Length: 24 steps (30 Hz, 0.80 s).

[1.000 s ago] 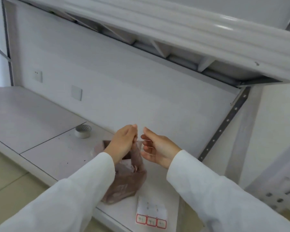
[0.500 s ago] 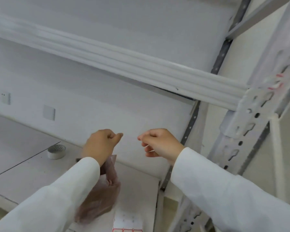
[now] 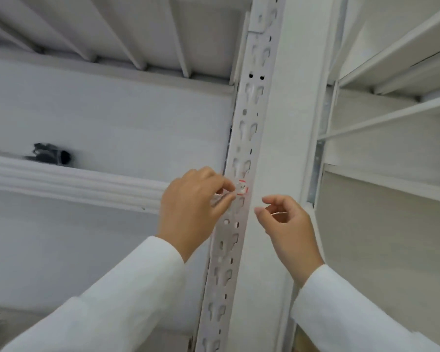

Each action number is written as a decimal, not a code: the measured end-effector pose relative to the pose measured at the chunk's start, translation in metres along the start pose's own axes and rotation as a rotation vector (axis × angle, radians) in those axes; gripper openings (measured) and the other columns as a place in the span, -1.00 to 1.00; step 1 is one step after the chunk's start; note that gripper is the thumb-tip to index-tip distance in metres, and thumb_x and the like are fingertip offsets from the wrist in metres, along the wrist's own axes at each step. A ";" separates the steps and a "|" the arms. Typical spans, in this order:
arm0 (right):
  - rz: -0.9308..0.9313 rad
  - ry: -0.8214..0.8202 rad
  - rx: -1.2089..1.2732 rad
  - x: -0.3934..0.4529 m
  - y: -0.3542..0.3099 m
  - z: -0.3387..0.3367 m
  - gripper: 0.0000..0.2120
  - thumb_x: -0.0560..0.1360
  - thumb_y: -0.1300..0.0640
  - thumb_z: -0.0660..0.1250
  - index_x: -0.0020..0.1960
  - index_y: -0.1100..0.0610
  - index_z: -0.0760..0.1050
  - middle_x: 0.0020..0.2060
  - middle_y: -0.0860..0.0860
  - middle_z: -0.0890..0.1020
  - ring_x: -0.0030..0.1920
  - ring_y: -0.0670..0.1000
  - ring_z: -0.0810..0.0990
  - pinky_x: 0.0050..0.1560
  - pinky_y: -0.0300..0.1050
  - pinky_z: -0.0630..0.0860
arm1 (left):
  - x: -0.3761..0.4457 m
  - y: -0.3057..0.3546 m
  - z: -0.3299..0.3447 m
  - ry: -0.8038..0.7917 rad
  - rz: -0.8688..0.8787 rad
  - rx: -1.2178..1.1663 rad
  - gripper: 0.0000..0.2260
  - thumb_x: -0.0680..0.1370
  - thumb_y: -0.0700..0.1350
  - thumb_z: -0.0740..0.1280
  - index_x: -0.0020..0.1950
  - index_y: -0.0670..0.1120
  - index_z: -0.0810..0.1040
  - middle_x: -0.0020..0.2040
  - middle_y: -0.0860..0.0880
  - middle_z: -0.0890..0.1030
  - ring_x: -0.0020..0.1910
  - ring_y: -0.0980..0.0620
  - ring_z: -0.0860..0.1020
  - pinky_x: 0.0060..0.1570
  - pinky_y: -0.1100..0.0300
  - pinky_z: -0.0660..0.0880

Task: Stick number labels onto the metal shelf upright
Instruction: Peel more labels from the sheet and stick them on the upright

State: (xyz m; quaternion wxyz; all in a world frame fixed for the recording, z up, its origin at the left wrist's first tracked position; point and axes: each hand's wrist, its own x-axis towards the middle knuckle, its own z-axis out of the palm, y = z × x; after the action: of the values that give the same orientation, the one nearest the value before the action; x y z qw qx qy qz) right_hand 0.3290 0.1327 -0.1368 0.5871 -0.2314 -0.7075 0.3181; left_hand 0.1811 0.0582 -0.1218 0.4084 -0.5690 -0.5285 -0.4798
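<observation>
Red-edged small white number label (image 3: 241,187) pinched by the left hand (image 3: 193,207) against the perforated white metal upright (image 3: 249,138) may crease over its slots; right hand (image 3: 287,224) loosely curled just beside, seemingly empty.

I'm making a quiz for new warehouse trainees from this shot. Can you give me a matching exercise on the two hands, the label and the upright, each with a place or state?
Column 1:
1. left hand
2. right hand
3. number label
4. metal shelf upright

Column 2:
A. white with a red border
B. punched with rows of slots
C. fingers at the label on the upright
D. apart from the upright, fingers loosely curled

Pairs: 1-C, 2-D, 3-A, 4-B
</observation>
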 end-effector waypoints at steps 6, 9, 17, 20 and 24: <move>0.007 -0.144 -0.029 0.011 0.003 0.005 -0.78 0.46 0.02 0.37 0.07 -0.06 0.45 -0.05 -0.08 0.55 -0.15 -0.17 0.55 -0.27 -0.46 0.44 | 0.010 0.007 0.014 -0.044 0.081 0.142 -0.87 0.38 0.07 0.33 -0.22 0.07 0.64 -0.34 0.08 0.51 -0.40 0.02 0.50 -0.48 0.26 0.22; -0.002 -0.165 0.041 0.013 0.002 0.012 -0.79 0.46 0.03 0.37 0.07 -0.04 0.43 -0.09 -0.08 0.55 -0.18 -0.16 0.54 -0.29 -0.47 0.43 | 0.015 0.008 0.015 -0.015 0.110 0.182 -0.81 0.40 0.08 0.27 -0.24 0.06 0.65 -0.34 0.07 0.53 -0.42 0.01 0.51 -0.47 0.21 0.33; -0.001 -0.177 0.127 0.017 0.011 0.014 -0.82 0.47 0.04 0.35 0.06 -0.04 0.43 -0.11 -0.11 0.56 -0.14 -0.13 0.57 -0.22 -0.39 0.47 | 0.019 0.019 0.014 -0.019 0.110 0.304 -0.87 0.37 0.00 0.32 -0.33 0.03 0.62 -0.39 0.07 0.54 -0.44 -0.02 0.49 -0.40 0.21 0.24; 0.028 -0.295 0.148 0.018 0.015 0.016 -0.77 0.48 0.01 0.32 0.13 -0.07 0.46 -0.06 -0.11 0.63 -0.08 -0.15 0.61 -0.10 -0.32 0.51 | 0.020 0.020 0.016 -0.019 0.138 0.314 -0.92 0.34 -0.05 0.36 -0.33 -0.02 0.59 -0.41 0.05 0.54 -0.46 -0.03 0.48 -0.45 0.19 0.25; 0.023 -0.358 0.161 0.020 0.019 0.016 -0.85 0.50 0.03 0.30 0.06 -0.12 0.49 -0.12 -0.07 0.67 -0.10 -0.10 0.64 0.01 -0.14 0.58 | 0.021 0.017 0.015 -0.020 0.250 0.396 -0.83 0.39 -0.09 0.35 -0.40 -0.05 0.55 -0.46 0.02 0.51 -0.48 -0.05 0.43 -0.46 0.17 0.22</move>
State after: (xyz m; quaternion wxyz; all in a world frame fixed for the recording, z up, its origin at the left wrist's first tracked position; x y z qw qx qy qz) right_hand 0.3079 0.1569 -0.1382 0.4646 -0.1317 -0.7703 0.4164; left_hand 0.1989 0.0752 -0.1038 0.5630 -0.5437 -0.5417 -0.3067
